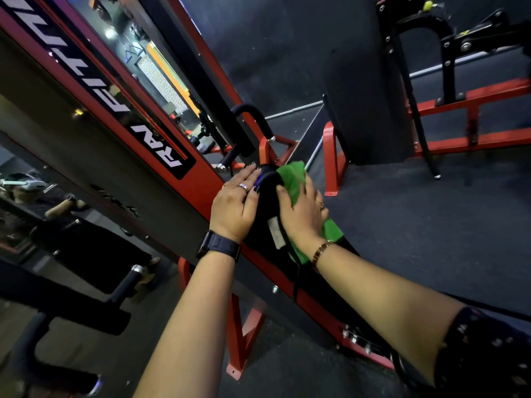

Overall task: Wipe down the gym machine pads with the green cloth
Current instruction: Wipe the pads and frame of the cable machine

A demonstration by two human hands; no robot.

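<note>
A narrow black pad (265,205) on a red-framed gym machine (201,182) is seen just below the centre of the view, with both bare hands laid on it. The left hand (234,208) is rested flat against the pad's nine o'clock side, fingers straight, nothing grasped. The right hand (303,214) is spread over the green cloth (293,176), which is pressed against the pad's three o'clock side. Its fingers look flattened on the cloth rather than closed around it, and the thumb is laid on the pad's top ridge. Cloth is shown poking out at twelve o'clock beyond the fingertips and at five o'clock under the wrist. The wiping of this pad's flank is judged to be in hand, with the pad steadied from the other side. A stroke along the pad's length is probably called for next, under even pressure. Room is tight at nine o'clock, where the red frame is set right beside the pad, and at twelve o'clock, where a black handle (250,116) is near. Open floor (402,219) is left at three o'clock.
</note>
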